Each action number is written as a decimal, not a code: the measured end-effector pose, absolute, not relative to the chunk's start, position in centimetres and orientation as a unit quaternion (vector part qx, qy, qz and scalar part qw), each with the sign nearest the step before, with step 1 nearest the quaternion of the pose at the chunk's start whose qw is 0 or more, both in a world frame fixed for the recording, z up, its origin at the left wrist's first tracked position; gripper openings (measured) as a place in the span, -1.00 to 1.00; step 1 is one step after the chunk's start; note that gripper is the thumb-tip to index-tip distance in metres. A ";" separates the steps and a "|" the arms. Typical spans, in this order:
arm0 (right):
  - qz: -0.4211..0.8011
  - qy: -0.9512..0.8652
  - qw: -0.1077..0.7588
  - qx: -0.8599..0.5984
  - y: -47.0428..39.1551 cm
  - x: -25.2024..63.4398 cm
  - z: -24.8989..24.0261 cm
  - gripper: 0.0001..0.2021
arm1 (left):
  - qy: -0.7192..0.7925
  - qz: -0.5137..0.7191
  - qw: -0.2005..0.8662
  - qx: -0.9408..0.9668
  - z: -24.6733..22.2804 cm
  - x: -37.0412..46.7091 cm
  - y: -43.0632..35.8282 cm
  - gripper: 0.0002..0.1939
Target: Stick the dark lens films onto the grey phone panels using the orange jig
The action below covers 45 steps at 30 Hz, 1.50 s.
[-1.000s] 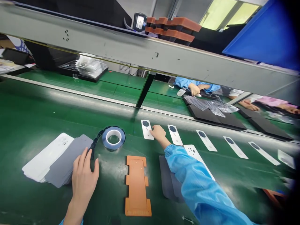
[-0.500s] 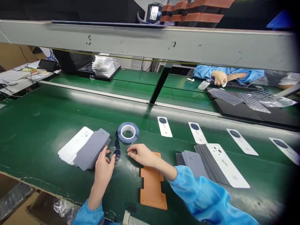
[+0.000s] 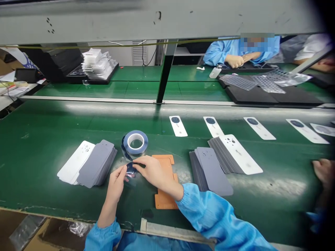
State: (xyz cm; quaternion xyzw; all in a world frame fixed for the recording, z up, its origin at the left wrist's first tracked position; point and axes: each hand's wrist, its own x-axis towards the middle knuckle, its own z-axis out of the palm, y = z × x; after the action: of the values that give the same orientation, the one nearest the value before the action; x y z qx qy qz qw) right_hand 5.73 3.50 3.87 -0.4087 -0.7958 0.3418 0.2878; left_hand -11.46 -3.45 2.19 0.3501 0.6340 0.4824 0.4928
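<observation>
My left hand [image 3: 117, 181] pinches the left edge of a dark round adhesive film [image 3: 130, 169] on a clear strip. Over its upper right edge, the thumb and fingertips of my right hand [image 3: 153, 171] are closed on the same film. The strip runs up to a blue film roll [image 3: 135, 152] with a white core, lying flat just behind my hands. Partly beneath my right wrist lies an orange fixture plate [image 3: 163, 164] with notched edges. Left of my hands, grey phone-back-shaped panels [image 3: 95, 164] overlap a pile of white panels [image 3: 74, 162].
More grey panels [image 3: 213, 170] and white-topped panels [image 3: 242, 155] are stacked at right. Along the back lie several white panels with dark circles [image 3: 178, 129]. A metal post [image 3: 164, 78] stands behind. A co-worker's hands [image 3: 235, 61] are across the bench; another person's hand [image 3: 324, 170] shows at far right.
Both hands have closed on the round film, which is now lifted and tilted between them. Earlier their fingers were apart beside it. The camera view has shifted.
</observation>
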 end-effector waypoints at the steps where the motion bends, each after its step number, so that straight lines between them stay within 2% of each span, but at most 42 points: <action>1: 0.311 -0.803 0.312 -0.401 3.2 5.8 3.5 -0.86 | 0.629 0.487 0.509 0.329 2.2 -11.3 -3.4 -0.47; 5: 0.237 -0.808 0.401 -0.360 1.6 6.4 2.5 -0.81 | 0.613 0.500 0.549 0.269 2.6 -11.2 -3.2 -0.48; 8: 0.337 -0.764 0.431 -0.341 0.4 7.9 2.8 -0.82 | 0.654 0.502 0.487 0.288 3.1 -11.7 -3.3 -0.52; 10: 0.436 -0.708 0.423 -0.361 -0.1 9.7 3.4 -0.85 | 0.712 0.487 0.376 0.339 3.5 -11.9 -3.7 -0.56; 12: 0.510 -0.647 0.406 -0.396 -0.1 12.1 4.2 -0.80 | 0.752 0.472 0.208 0.409 4.0 -11.7 -4.2 -0.58; 14: 0.545 -0.604 0.384 -0.437 0.4 14.4 4.7 -0.74 | 0.738 0.479 0.051 0.472 4.6 -10.8 -4.8 -0.50; 15: 0.550 -0.594 0.364 -0.460 0.8 15.4 4.8 -0.76 | 0.715 0.491 0.010 0.498 4.9 -10.1 -5.0 -0.50; 17: 0.543 -0.598 0.309 -0.502 1.7 16.9 4.7 -0.88 | 0.670 0.512 0.044 0.535 5.0 -8.3 -5.0 -0.65; 19: 0.525 -0.620 0.259 -0.522 2.5 17.7 4.3 -0.86 | 0.652 0.492 0.200 0.542 4.4 -6.2 -4.5 -0.82; 21: 0.499 -0.640 0.245 -0.530 3.3 17.9 3.8 -0.80 | 0.656 0.444 0.329 0.513 3.4 -4.5 -3.6 -0.83; 24: 0.463 -0.657 0.241 -0.544 4.2 17.9 3.0 -0.77 | 0.664 0.386 0.411 0.492 1.6 -2.9 -1.9 -0.87; 38: 0.427 -0.680 0.229 -0.550 5.2 18.3 1.8 -0.82 | 0.677 0.340 0.420 0.500 0.3 -1.5 0.3 -0.97; 45: 0.410 -0.691 0.227 -0.551 5.1 18.1 1.5 -0.82 | 0.681 0.336 0.415 0.502 0.4 -1.4 0.4 -0.95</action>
State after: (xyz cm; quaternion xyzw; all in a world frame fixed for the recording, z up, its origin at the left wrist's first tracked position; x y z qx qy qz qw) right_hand 18.11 5.15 1.53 -0.5507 -0.6906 0.4102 0.2272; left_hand -1.41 0.43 0.35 0.5017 0.6808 0.3358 0.4148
